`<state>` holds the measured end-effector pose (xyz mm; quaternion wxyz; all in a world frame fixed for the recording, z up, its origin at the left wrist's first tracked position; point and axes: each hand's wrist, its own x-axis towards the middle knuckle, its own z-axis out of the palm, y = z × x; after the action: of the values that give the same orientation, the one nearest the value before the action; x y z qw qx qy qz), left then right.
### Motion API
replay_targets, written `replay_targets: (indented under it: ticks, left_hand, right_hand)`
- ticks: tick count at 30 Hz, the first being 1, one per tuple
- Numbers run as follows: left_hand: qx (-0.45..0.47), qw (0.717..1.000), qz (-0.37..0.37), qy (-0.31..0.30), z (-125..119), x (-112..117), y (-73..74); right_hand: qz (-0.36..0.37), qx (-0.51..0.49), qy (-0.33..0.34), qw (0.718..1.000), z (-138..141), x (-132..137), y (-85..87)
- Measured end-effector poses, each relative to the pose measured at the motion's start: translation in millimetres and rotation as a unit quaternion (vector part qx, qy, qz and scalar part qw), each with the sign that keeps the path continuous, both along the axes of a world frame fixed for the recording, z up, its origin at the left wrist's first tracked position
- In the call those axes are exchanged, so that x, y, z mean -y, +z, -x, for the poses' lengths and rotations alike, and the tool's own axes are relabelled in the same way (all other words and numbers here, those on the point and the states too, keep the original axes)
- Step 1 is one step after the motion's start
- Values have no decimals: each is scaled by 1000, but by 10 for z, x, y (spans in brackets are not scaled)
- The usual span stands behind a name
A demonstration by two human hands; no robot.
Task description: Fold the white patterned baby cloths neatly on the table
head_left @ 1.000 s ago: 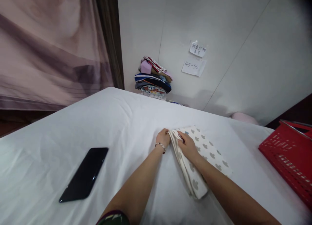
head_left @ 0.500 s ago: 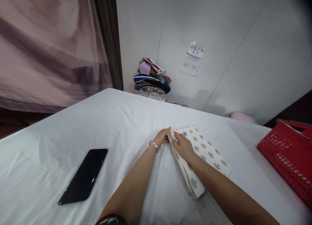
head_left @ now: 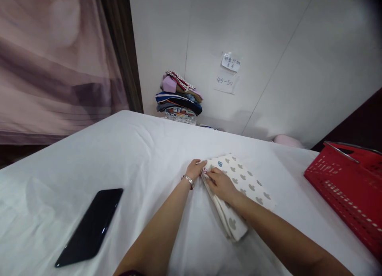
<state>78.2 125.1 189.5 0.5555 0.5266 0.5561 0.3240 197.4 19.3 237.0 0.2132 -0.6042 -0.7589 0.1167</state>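
Note:
A folded cream cloth printed with grey shapes lies on the white sheet in front of me. My left hand, with a silver bracelet on the wrist, pinches the cloth's far left corner. On top of the cloth near that same corner rests my right hand, its fingers curled onto the folded edge. Both forearms reach in from the bottom of the view.
A black phone lies face up on the sheet at the lower left. A red plastic basket stands at the right edge. A stack of folded clothes sits against the white wall, under two paper notes. A pink curtain hangs at left.
My hands stay on the cloth's corner, the left fingers shifting from over the edge to a pinch on it. The view has swung a little to the right.

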Motion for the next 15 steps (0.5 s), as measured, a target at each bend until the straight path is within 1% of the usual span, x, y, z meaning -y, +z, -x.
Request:
replay_targets:
  ticks: [3,5,9,12,15]
  left_hand:
    - [-19,1000,-18,2,7,38,39]
    - [-30,999,-25,6,7,51,46]
    - [-39,999,-32,10,-5,41,21]
    - [-42,999,-34,7,-7,25,1]
    - [-49,998,-38,2,5,19,4]
  right_hand:
    - [-11,9,-14,1000,66,42,-3]
    - [-16,5,-5,1000,90,123,-3]
    - [-21,4,29,999,111,381,4]
    - [-6,-1,61,998,99,522,68]
    - [-13,-30,72,997,17,474,177]
